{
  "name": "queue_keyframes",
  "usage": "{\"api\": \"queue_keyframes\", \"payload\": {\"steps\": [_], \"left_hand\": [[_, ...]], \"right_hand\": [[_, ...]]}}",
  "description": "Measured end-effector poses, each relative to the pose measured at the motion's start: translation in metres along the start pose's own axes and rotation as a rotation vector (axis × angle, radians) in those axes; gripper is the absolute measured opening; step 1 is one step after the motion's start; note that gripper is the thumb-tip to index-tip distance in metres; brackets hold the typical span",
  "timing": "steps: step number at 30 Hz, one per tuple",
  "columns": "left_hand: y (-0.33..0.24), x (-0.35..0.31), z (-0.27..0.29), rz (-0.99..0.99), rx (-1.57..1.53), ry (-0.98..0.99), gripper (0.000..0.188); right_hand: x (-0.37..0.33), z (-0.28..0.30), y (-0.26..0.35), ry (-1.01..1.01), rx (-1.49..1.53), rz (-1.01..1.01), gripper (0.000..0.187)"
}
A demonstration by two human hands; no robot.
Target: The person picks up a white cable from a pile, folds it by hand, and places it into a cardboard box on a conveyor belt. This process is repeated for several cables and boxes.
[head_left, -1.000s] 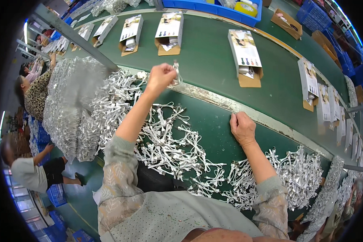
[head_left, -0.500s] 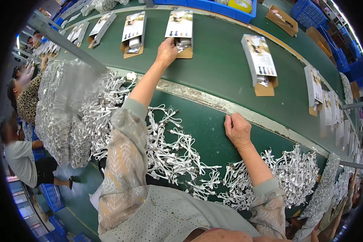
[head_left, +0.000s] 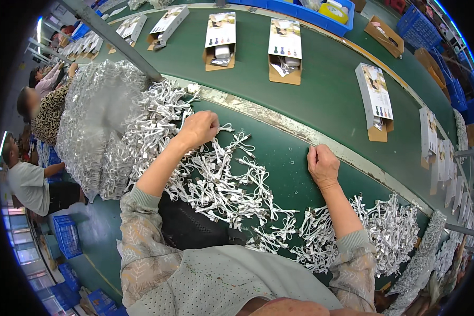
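Cables (head_left: 231,189): white, folded into little bundles, loose pile on the near green surface (head_left: 289,174), mid-left of the scene. More heaped far left (head_left: 158,121) and near right (head_left: 392,231).
Left hand (head_left: 201,129): over the far edge of the middle pile, fingers bent and together. A cable loop (head_left: 226,127) pokes out just right of the fingertips. Can't tell if it's actually pinched, fingers hide that bit.
Right hand (head_left: 324,166): loose fist by the pale strip (head_left: 268,122), fingers pressed together, nothing showing in it. Looks like it's just parked on the surface.
Weight: gotta be next to nothing per bundle imo, fingertips are plenty.
Stiffness: cord should be bendy and springy, plug ends hard. Loops could flop about a bit.
Slip: smooth coating I'd guess, but the folds give you something to grip.
Fragile: not very, though I wouldn't yank on a plug or bend it where the cord goes in.
Where to grab: bunched middle, thumb on one side, fingertips on the other. Grab one loop and you might drag up a neighbour, they're properly tangled.
Boxes (head_left: 285,39): row on the far green belt, brown flaps at the near end, stuff visible inside some.
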State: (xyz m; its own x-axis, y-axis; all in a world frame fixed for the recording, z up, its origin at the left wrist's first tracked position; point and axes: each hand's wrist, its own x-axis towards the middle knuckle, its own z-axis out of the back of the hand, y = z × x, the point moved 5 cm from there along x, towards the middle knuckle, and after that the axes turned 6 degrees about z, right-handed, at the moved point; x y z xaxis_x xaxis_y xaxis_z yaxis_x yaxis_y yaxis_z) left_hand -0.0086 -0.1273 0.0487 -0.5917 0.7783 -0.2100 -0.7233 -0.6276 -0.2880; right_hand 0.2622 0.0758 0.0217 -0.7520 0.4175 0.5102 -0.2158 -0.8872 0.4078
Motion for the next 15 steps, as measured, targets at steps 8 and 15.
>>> {"api": "queue_keyframes", "payload": {"steps": [8,15], "left_hand": [[0.009,0.075,0.028,0.214,-0.252,-0.466,0.014],[-0.014,0.155,0.011,0.366,-0.159,-0.612,0.012]], "right_hand": [[-0.001,0.001,0.001,0.010,0.008,-0.016,0.021],[0.000,-0.001,-0.001,0.016,0.010,-0.030,0.021]]}}
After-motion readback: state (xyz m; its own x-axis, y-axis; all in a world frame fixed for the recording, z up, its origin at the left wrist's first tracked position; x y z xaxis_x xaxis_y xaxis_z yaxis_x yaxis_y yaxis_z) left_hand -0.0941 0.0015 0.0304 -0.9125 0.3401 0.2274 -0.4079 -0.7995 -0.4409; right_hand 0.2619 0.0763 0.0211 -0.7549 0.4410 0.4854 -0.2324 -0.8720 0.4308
